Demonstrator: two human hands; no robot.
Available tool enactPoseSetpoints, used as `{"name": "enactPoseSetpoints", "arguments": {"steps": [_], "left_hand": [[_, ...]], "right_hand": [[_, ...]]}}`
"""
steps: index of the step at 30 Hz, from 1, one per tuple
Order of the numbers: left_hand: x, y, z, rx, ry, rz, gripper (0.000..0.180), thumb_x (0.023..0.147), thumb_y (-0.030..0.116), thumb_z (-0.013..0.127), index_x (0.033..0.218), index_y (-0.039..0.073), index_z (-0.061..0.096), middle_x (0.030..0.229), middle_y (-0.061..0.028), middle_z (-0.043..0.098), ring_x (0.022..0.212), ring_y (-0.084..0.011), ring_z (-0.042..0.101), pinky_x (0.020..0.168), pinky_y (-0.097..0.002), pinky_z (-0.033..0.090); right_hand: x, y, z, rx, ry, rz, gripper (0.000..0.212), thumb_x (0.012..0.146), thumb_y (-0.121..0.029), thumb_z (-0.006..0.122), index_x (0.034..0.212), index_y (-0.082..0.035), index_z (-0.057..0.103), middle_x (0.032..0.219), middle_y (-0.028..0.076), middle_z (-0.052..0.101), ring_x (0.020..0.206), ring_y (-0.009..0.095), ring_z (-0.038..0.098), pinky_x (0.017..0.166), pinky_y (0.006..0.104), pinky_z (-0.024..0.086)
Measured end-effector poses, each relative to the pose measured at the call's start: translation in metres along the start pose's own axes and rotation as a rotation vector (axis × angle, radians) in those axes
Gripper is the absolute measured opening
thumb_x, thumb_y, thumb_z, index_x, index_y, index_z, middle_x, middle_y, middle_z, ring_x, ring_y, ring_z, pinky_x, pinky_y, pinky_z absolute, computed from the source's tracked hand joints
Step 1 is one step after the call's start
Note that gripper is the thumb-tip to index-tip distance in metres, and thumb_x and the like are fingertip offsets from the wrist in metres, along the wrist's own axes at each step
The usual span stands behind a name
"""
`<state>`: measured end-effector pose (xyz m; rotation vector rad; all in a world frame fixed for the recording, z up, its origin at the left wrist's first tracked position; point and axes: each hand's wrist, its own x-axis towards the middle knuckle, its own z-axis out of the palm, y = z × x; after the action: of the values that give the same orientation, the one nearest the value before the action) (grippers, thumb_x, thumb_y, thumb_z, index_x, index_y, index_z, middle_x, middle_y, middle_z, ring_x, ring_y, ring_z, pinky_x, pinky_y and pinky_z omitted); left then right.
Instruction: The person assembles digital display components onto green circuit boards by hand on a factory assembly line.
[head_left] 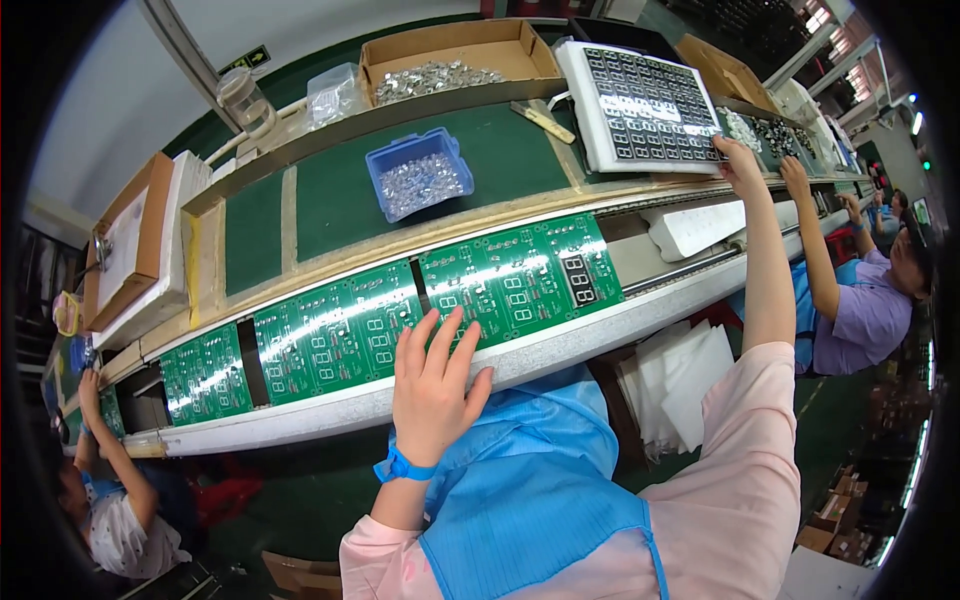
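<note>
My left hand [432, 385] has its fingers spread, the tips over the near edge of a green circuit board [350, 340] on the conveyor. To its right is another green board [495, 300]. A black digit display [578, 280] sits at that board's right end; the other digit places show only white outlines. My right hand [740, 165] reaches out to the lower right corner of a white foam tray [590, 120] with rows of black digit displays [650, 105]. Its fingers are closed at the corner display; what lies between them is hidden.
Behind the boards stands a blue bin [415, 180] of small clear parts. A cardboard box [455, 60] of metal parts is farther back. Co-workers sit at the line on the right [870, 270] and left [120, 510]. White foam sheets [680, 390] hang below the rail.
</note>
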<state>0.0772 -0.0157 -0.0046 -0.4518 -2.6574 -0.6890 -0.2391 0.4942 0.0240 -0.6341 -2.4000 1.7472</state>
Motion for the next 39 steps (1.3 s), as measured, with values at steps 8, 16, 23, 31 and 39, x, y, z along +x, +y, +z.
{"name": "enactPoseSetpoints", "arguments": {"steps": [8,16,23,31,39], "left_hand": [[-0.001,0.000,0.000,0.013,0.001,-0.010,0.047,0.079,0.021,0.071,0.124,0.008,0.062,0.137,-0.0119,0.053,0.128,-0.0359,0.045,0.107,-0.0547,0.036],[0.002,0.002,0.002,0.006,0.017,0.035,0.048,0.078,0.020,0.071,0.123,0.007,0.061,0.137,-0.0133,0.053,0.129,-0.0370,0.045,0.107,-0.0551,0.035],[-0.006,0.001,0.000,0.007,0.020,0.020,0.050,0.076,0.009,0.069,0.125,0.001,0.058,0.141,-0.0183,0.050,0.132,-0.0404,0.042,0.108,-0.0502,0.035],[-0.004,0.000,0.005,0.001,0.029,0.019,0.048,0.077,0.014,0.070,0.122,0.002,0.060,0.139,-0.0170,0.051,0.131,-0.0397,0.043,0.109,-0.0550,0.033],[-0.005,-0.001,0.003,0.010,0.035,0.035,0.049,0.077,0.009,0.068,0.125,0.001,0.058,0.141,-0.0188,0.049,0.132,-0.0399,0.043,0.108,-0.0506,0.036]], "right_hand": [[-0.024,-0.028,0.000,-0.082,-0.100,0.094,0.053,0.088,-0.021,0.075,0.132,-0.012,0.048,0.107,0.002,0.058,0.081,0.010,0.053,0.067,0.0239,0.046],[-0.033,-0.023,0.014,-0.118,0.102,0.036,0.081,0.068,-0.010,0.089,0.132,-0.007,0.039,0.110,0.007,0.062,0.088,0.016,0.060,0.065,0.0319,0.047],[-0.022,-0.040,0.034,-0.500,0.079,0.140,0.068,0.059,-0.029,0.096,0.106,0.007,0.061,0.092,0.012,0.068,0.068,0.017,0.066,0.053,0.0293,0.057],[-0.040,-0.034,0.028,-0.248,0.152,0.101,0.064,0.069,-0.014,0.090,0.113,-0.001,0.045,0.095,0.007,0.062,0.076,0.015,0.063,0.055,0.0271,0.052],[-0.037,-0.011,0.049,0.044,0.217,-0.006,0.065,0.072,-0.003,0.082,0.122,-0.002,0.041,0.094,0.009,0.059,0.068,0.013,0.055,0.051,0.0296,0.041]]}}
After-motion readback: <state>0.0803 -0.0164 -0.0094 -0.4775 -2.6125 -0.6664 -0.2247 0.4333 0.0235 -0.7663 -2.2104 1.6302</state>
